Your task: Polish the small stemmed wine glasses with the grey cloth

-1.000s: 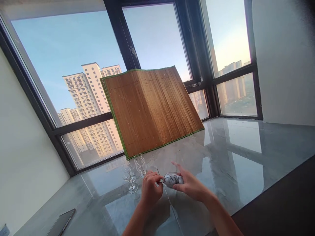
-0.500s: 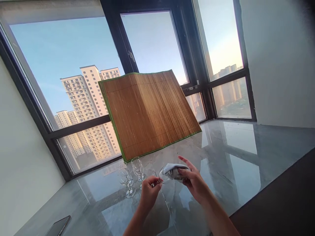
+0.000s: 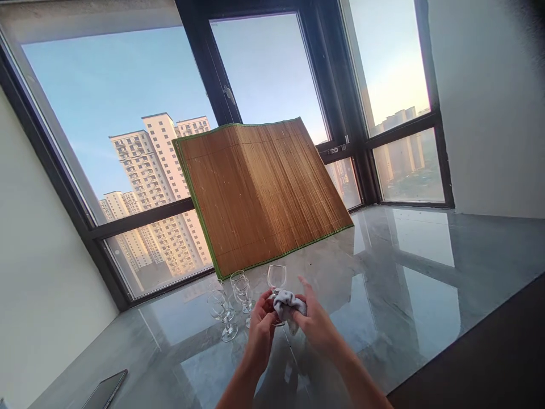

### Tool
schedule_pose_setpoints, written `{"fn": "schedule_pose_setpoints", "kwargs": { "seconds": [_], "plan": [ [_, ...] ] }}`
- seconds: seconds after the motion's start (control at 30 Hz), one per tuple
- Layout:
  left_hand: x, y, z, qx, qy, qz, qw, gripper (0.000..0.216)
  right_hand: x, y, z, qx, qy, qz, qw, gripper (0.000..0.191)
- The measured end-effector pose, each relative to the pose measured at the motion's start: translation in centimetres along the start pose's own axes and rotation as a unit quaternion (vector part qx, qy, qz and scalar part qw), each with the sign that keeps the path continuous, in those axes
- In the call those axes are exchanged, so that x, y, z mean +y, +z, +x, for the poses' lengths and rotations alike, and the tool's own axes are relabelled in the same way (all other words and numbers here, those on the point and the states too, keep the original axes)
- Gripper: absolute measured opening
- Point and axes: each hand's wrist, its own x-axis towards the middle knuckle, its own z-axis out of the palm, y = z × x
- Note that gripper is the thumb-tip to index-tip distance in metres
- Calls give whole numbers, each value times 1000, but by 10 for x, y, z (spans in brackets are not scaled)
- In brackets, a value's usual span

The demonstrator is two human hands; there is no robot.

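Note:
A stemmed glass point(image 3: 277, 276) stands out above my hands, its bowl upward and its lower part mostly hidden by fingers and cloth. My left hand point(image 3: 263, 322) is closed around the glass's stem and foot area. With my right hand point(image 3: 314, 318) I grip a bunched grey-white cloth point(image 3: 288, 304) against the glass, low on it; the index finger sticks out. Several more stemmed glasses point(image 3: 228, 332) stand upright in a group just left of my left hand.
A glossy grey stone counter point(image 3: 340, 363) carries everything. Behind the glasses a folded bamboo mat point(image 3: 264, 193) with green edging leans against the windows. A phone point(image 3: 105, 391) lies at the lower left. The counter's edge runs along the lower right.
The held glass has turned from lying sideways to bowl-up. My right hand and the cloth have moved from its bowl down to its lower part, close to my left hand.

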Motion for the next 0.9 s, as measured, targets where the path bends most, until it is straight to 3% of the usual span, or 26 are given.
{"fn": "schedule_pose_setpoints", "kwargs": {
  "seconds": [0.17, 0.3, 0.43, 0.6, 0.73, 0.9],
  "plan": [
    [-11, 0, -1, 13, -11, -43, 999, 57, 16, 19, -5, 2, -21, -111, 994, 73],
    [-4, 7, -5, 19, -37, -80, 996, 49, 16, 11, -3, 41, -3, -164, 986, 71],
    [7, 9, -6, 42, -7, -68, 997, 39, 14, -1, 2, 48, 40, -185, 981, 74],
    [4, 2, -2, 63, 14, -23, 998, 42, 9, 3, -2, -15, 100, -74, 992, 84],
    [-5, 1, -1, 62, 35, 31, 997, 41, 3, 18, -9, -35, 79, 45, 995, 92],
    [-6, 7, -5, 29, 16, 72, 997, 35, 6, 32, -14, -17, 55, 45, 997, 96]
  ]
}}
